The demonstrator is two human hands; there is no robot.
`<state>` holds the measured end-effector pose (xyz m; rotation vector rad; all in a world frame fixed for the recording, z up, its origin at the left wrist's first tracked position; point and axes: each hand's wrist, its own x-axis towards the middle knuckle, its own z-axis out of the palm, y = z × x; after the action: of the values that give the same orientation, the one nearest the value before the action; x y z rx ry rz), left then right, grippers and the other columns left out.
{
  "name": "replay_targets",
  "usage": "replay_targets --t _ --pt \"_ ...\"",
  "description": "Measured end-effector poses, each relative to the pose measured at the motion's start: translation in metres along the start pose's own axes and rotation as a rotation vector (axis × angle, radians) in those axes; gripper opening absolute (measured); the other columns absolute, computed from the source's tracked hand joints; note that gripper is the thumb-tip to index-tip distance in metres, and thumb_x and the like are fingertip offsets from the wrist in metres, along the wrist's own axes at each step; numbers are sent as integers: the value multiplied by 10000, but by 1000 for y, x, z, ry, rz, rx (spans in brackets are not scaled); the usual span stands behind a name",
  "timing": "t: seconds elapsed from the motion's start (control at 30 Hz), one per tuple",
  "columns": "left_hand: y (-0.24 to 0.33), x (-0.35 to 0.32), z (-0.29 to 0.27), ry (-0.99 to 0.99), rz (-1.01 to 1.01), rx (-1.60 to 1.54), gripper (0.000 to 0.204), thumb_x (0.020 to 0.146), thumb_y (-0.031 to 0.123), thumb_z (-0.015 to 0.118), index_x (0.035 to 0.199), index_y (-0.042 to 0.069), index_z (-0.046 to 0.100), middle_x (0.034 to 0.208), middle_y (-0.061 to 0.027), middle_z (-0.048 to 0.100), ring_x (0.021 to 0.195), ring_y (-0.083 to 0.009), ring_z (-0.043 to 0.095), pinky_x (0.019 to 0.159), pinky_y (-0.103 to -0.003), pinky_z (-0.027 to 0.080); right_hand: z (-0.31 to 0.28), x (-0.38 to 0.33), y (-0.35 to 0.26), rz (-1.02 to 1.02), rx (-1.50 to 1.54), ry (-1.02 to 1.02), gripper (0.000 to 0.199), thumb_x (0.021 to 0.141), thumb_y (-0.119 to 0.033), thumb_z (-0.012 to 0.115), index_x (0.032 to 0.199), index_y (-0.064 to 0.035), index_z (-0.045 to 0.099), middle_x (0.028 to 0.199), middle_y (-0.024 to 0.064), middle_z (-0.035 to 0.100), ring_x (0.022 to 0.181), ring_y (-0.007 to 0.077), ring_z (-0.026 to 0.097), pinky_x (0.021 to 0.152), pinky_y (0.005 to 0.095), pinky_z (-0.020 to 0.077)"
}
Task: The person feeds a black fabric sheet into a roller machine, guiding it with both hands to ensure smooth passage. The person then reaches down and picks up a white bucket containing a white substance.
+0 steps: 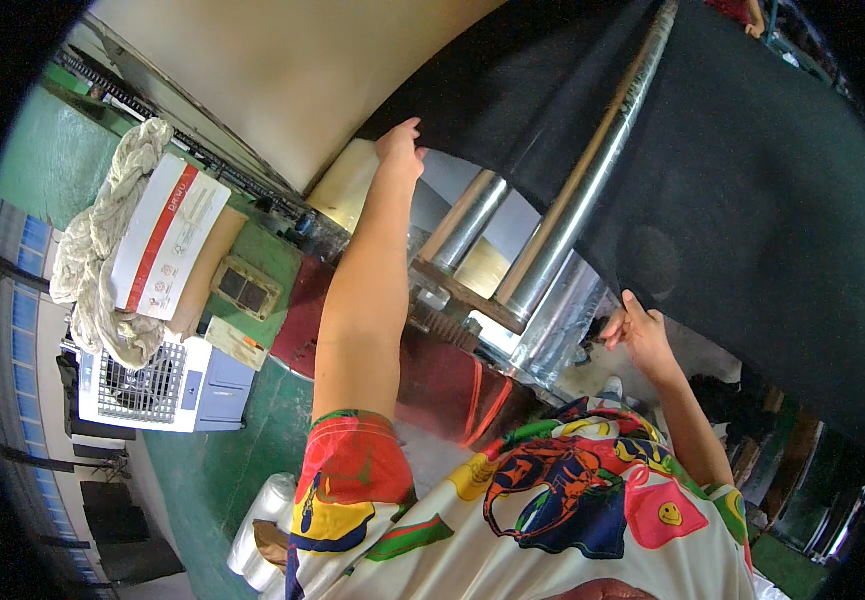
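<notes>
A wide sheet of black fabric (752,200) hangs over a long metal roller (592,190) of a machine. My left hand (399,145) reaches far forward and pinches the fabric's edge near the top of the machine. My right hand (637,328) is closer to me and grips the same fabric's lower edge, beside the roller's near end. A second, shorter metal roller (467,228) lies between my two arms. I wear a brightly patterned short-sleeved shirt (552,500).
A broad beige surface (282,70) fills the upper left. On the left stand a cardboard box with a white and red label (167,235), a crumpled pale cloth (102,230) and a white cooling unit (167,385). Plastic-wrapped rolls (262,530) lie on the green floor (222,470).
</notes>
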<state>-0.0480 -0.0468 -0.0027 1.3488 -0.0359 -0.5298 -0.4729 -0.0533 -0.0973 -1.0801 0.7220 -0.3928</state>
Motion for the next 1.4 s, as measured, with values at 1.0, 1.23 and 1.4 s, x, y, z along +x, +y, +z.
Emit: replay_targets --t 1.0,1.23,1.4 --pt "-16 -7 19 -438 -27 -2 241 697 52 547 937 67 575 879 -80 550 690 -209 508 606 -318 449 -245 -68 -35 -406 540 882 293 817 -222 506 965 31 500 888 137 531 770 195 525 645 298 444" --pt "-2 -12 9 -212 12 19 288 630 -27 455 856 52 616 908 -89 526 755 -220 472 729 -357 409 -170 -98 21 -127 385 621 308 820 -276 500 784 30 524 654 89 534 546 149 488 515 260 423" --pt "-3 9 -6 -4 0 9 199 684 1 483 833 39 610 1017 -111 501 928 -255 465 781 -396 384 -146 -98 81 -54 537 506 300 843 -263 454 827 20 551 661 122 574 524 174 548 455 282 444"
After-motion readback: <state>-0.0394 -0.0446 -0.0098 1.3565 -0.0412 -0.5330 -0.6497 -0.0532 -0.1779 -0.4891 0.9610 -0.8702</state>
